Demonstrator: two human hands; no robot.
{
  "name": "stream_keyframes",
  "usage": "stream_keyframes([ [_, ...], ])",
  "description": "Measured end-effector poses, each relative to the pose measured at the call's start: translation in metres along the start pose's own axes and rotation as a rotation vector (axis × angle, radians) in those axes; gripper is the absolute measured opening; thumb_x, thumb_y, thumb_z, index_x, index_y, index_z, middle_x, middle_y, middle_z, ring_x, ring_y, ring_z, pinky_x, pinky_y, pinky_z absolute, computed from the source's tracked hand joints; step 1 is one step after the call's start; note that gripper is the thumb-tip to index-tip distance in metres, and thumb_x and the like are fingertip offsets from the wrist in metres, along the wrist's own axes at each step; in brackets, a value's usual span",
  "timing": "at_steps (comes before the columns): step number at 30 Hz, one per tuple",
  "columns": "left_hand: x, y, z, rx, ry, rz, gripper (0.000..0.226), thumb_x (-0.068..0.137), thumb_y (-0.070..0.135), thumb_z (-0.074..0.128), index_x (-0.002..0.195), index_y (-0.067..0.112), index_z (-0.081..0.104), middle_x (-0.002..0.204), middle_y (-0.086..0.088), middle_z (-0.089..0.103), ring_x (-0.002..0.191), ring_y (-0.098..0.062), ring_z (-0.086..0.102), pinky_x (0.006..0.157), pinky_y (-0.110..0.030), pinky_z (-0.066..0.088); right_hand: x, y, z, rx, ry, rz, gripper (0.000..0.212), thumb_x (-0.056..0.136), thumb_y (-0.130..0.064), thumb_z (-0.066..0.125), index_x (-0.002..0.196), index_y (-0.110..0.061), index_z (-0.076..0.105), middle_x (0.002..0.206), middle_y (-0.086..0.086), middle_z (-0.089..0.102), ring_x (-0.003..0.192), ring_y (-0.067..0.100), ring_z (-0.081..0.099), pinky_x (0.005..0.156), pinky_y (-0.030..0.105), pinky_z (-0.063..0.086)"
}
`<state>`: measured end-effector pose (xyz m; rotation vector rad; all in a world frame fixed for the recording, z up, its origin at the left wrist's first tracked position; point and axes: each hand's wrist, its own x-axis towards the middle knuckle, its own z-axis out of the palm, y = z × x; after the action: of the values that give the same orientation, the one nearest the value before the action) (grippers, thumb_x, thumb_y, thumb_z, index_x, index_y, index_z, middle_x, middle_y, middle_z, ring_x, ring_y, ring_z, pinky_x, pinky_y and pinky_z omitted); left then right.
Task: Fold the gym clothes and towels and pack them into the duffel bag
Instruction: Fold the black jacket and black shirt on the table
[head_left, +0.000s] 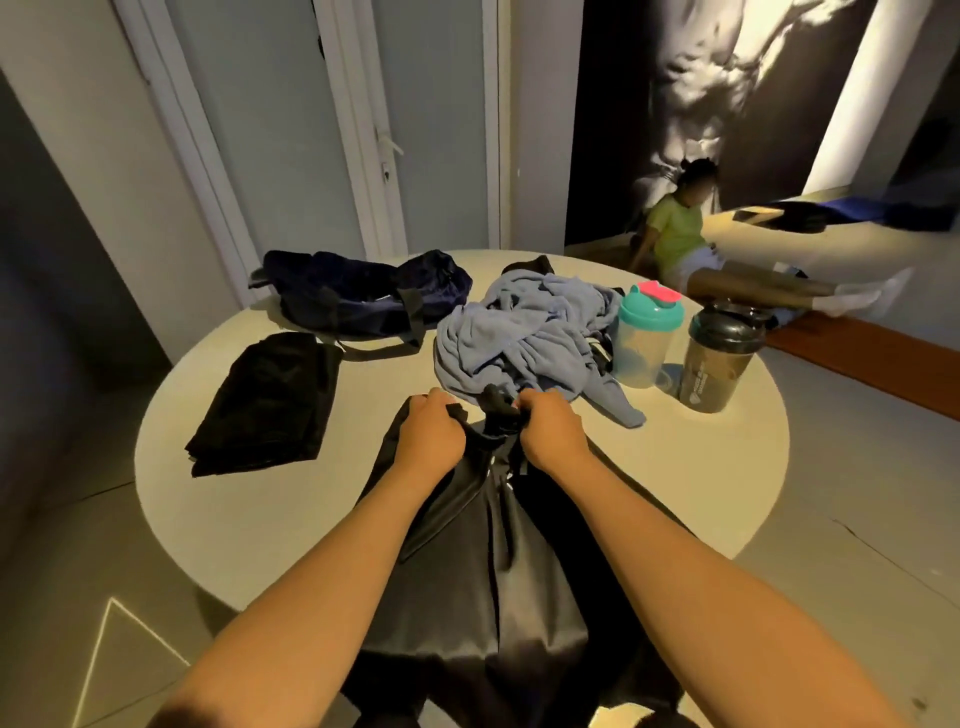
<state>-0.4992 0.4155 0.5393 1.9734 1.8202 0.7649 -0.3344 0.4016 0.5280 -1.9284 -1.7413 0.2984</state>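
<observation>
Both hands, left hand (431, 434) and right hand (553, 434), grip the black garment's (488, 571) far edge on the round table (270, 530).

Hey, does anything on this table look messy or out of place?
The light blue towel lies crumpled in a heap mid-table, beside the teal shaker bottle. The black garment gripped by the left hand and right hand hangs over the near edge of the table. Nothing looks spilled or damaged.
</observation>
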Motion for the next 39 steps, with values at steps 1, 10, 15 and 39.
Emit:
stream_keyframes([
  [1,0.009,0.001,-0.005,-0.043,0.039,0.018,0.025,0.094,0.001,0.042,0.114,0.008,0.055,0.124,-0.016,0.048,0.095,-0.033,0.052,0.077,-0.034,0.038,0.011,-0.007,-0.003,0.08,0.02,-0.033,0.028,0.085,0.011,0.048,0.1,-0.01,0.059,0.103,0.012,0.048,0.08,0.036,0.049,0.063,0.038,0.035],
  [10,0.092,0.03,-0.087,-0.413,0.492,0.298,0.043,0.079,-0.022,0.039,0.096,0.014,0.053,0.112,-0.002,0.043,0.089,0.004,0.043,0.082,0.001,0.032,0.1,-0.08,-0.07,0.475,0.411,-0.272,0.036,0.073,0.021,0.039,0.083,-0.01,0.054,0.097,0.008,0.042,0.083,0.016,0.04,0.075,0.011,0.034],
  [15,0.078,-0.003,-0.074,-0.374,0.414,0.315,0.044,0.079,-0.022,0.046,0.091,0.02,0.051,0.108,0.003,0.043,0.101,0.009,0.045,0.089,-0.005,0.034,0.083,-0.076,-0.055,0.478,0.298,-0.204,0.031,0.086,0.015,0.044,0.093,-0.015,0.05,0.1,0.005,0.044,0.08,0.001,0.042,0.069,0.012,0.033],
  [39,-0.135,-0.106,-0.01,0.103,-0.021,0.223,0.014,0.095,0.034,0.06,0.103,0.029,0.049,0.121,0.005,0.045,0.092,-0.024,0.052,0.083,-0.034,0.043,-0.13,0.048,-0.019,0.06,0.12,0.141,0.01,0.097,-0.011,0.054,0.101,-0.016,0.062,0.121,-0.001,0.044,0.085,0.027,0.057,0.076,0.038,0.049],
])
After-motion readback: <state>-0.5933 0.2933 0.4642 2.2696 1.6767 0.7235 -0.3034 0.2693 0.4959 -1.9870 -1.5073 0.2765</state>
